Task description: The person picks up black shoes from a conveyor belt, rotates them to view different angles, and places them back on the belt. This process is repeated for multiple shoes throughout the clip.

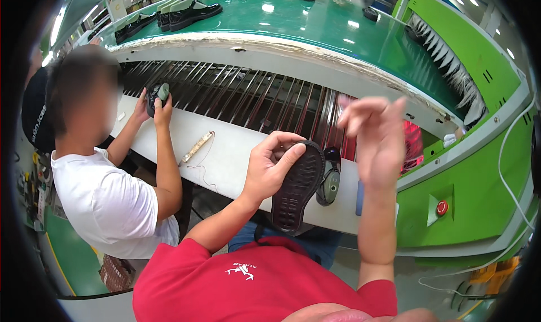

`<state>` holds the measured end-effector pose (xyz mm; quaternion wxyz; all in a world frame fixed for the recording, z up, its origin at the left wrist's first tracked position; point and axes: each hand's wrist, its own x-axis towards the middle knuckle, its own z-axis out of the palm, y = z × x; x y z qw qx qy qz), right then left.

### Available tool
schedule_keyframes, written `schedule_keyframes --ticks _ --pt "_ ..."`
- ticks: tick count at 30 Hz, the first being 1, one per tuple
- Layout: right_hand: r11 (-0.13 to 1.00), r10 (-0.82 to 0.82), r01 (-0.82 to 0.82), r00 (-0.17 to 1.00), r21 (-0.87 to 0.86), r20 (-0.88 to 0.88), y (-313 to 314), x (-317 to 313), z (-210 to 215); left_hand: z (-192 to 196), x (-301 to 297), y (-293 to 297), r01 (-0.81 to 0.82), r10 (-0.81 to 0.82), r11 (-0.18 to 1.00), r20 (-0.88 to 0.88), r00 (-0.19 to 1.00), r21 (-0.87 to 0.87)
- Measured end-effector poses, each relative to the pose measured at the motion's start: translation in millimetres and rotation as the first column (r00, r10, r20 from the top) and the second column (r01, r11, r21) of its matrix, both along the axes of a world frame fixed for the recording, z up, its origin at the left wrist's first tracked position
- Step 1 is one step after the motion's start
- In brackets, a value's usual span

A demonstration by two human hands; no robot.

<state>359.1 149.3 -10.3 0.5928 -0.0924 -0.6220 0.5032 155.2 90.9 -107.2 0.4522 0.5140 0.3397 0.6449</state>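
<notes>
My left hand (266, 167) grips a black shoe sole (296, 192) near its upper end, with the thumb on the treaded face. The sole is upright, tread toward me. Just right of it, a black shoe on a grey-green last (330, 182) lies on the white ledge, partly hidden behind the sole. Raised above the ledge, my right hand (376, 136) has its fingers apart and nothing visible in them; its fingertips are slightly blurred by motion.
A co-worker in a white shirt (107, 192) at my left holds a black shoe on a last (156, 99). Metal rollers (225, 96) run behind the white ledge (225, 164), where a wrapped stick with thread (197, 147) lies. Beyond, a green conveyor belt (270, 20) carries several black shoes. A green machine (473, 192) stands right.
</notes>
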Motion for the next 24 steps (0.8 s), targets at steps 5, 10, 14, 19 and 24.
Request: schedule_keyframes --ticks 5,10,14,19,24 --pt "0.874 0.107 -0.132 0.991 0.467 0.080 45.8 -4.9 104.4 -2.8 -8.3 0.0 -0.043 0.044 0.999 -0.058 0.997 0.026" --pt "0.908 -0.418 0.333 0.771 0.255 0.480 30.9 -37.9 156.6 57.2 -23.0 40.5 -0.212 0.255 0.912 -0.078 0.964 0.351" --pt "0.898 -0.360 0.271 0.904 0.346 0.228 52.5 -30.9 137.9 133.8 -21.2 76.3 -0.226 0.299 0.852 -0.085 0.950 0.472" --pt "0.797 -0.596 0.556 0.787 0.239 0.157 59.3 21.2 85.9 121.8 5.7 69.7 -0.044 0.093 0.880 -0.082 0.992 0.473" --pt "0.514 -0.856 0.605 0.411 0.608 0.315 8.9 37.9 122.9 71.3 -3.5 75.7 -0.075 0.136 0.944 -0.173 0.976 0.320"
